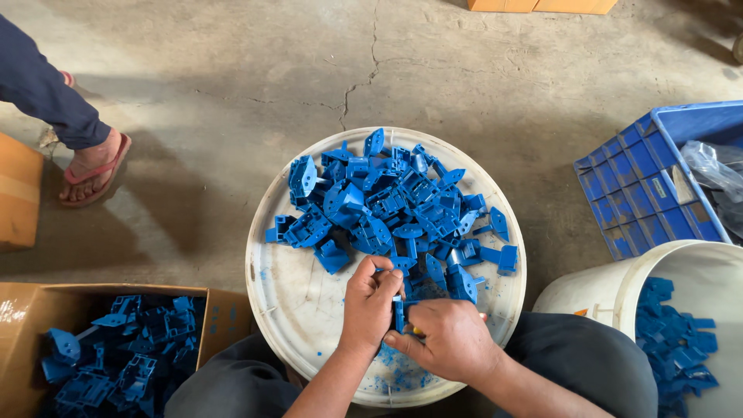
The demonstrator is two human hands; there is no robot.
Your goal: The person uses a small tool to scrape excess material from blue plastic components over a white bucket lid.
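Cracked concrete floor [232, 85], round white tray [286, 286] heaped with blue plastic parts [387, 201]. Left hand [370, 298] and right hand [449, 337] both pinched shut on one blue part [398, 310] at tray's near edge. Likely light, stiff, sharp-edged; best gripped by flat flanges. Cardboard box [224, 310] left, white bucket [611, 290] right.

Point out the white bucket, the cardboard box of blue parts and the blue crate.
White bucket [611, 298], head view, on its outer wall.
Cardboard box [31, 311], head view, on its near left wall.
Blue crate [635, 193], head view, on its ribbed side wall.
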